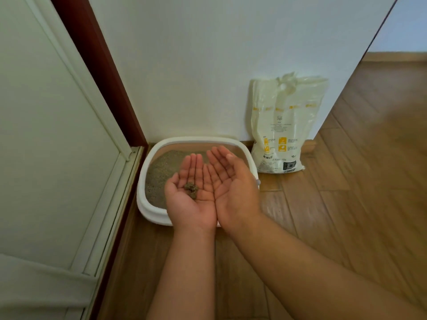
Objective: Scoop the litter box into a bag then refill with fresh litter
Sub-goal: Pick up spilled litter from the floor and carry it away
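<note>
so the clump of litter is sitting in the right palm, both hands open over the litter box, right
Not quite: the head view shows the clump of litter in the left hand, not the right hand. Both hands are open, palms up, over the litter box.

litter box [147, 205] on floor [346, 204], far edge against wall [208, 65] | door frame [101, 72] just left of box | litter bag [285, 125] upright right of box, leaning on wall | left hand [190, 195] and right hand [231, 183] side by side, palms up, above box's near part | clump [191, 190] in left palm
</note>
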`<state>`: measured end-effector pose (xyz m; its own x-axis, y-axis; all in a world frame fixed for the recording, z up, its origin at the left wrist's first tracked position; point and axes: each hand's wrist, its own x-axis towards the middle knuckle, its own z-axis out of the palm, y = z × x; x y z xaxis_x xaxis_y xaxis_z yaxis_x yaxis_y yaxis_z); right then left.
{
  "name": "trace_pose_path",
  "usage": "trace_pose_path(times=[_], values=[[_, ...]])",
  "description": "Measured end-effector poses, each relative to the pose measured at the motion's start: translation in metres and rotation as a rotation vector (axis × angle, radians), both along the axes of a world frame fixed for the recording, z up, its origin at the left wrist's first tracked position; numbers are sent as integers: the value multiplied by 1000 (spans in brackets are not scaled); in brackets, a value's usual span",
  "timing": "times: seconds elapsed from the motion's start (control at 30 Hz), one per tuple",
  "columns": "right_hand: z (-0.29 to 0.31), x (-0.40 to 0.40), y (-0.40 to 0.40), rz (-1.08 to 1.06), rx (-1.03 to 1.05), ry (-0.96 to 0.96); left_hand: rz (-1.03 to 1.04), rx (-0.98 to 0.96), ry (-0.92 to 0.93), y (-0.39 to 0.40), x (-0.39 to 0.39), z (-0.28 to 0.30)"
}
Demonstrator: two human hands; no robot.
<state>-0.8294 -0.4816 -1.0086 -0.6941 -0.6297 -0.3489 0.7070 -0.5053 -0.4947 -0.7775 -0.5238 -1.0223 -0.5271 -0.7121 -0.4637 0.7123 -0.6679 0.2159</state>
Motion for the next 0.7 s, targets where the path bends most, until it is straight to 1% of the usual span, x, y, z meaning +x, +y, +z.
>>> trace_pose_path(times=[0.23, 0.37, 0.43, 0.53, 0.6, 0.7], values=[[77, -28, 8, -139, -44, -58, -110, -65, -97, 4, -34, 85], [149, -36, 18, -180, -50, -56, -147, -56, -100, 11, -43, 160], [198, -37, 25, -200, -47, -66, -156, -49, -104, 18, -44, 208], [286, -34, 36, -210, -37, -78, -157, -38, -96, 27, -43, 294], [352, -31, 43, -208, -9, -61, -158, -24, -95, 34, -41, 358], [456, -20, 61, -224, 19, -77, -165, -7, -148, 52, -30, 462]])
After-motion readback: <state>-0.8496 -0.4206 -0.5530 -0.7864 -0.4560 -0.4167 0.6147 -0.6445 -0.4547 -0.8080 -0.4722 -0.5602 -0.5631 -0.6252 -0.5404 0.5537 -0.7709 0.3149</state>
